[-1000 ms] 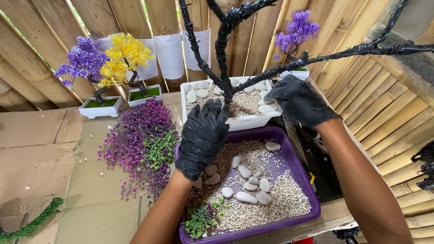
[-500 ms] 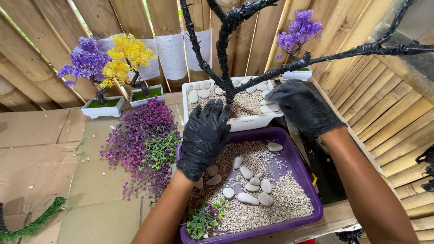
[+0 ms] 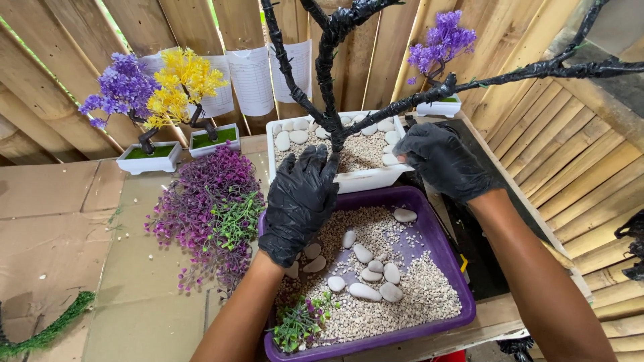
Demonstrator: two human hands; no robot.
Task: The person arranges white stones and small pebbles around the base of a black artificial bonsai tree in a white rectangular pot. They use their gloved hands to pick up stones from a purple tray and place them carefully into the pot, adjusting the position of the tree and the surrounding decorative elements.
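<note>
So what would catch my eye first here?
Two hands in black gloves, left hand and right hand, at a white pot holding a bare black tree at centre. Just below it sits a purple tray of gravel and white stones; purple foliage lies left.

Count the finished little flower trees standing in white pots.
3: purple tree and yellow tree stand side by side at back left; another purple tree stands at back right. Others may be hidden.

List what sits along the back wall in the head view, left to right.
Purple tree → yellow tree → white tray holding the black bare tree → small purple tree at right.
</note>
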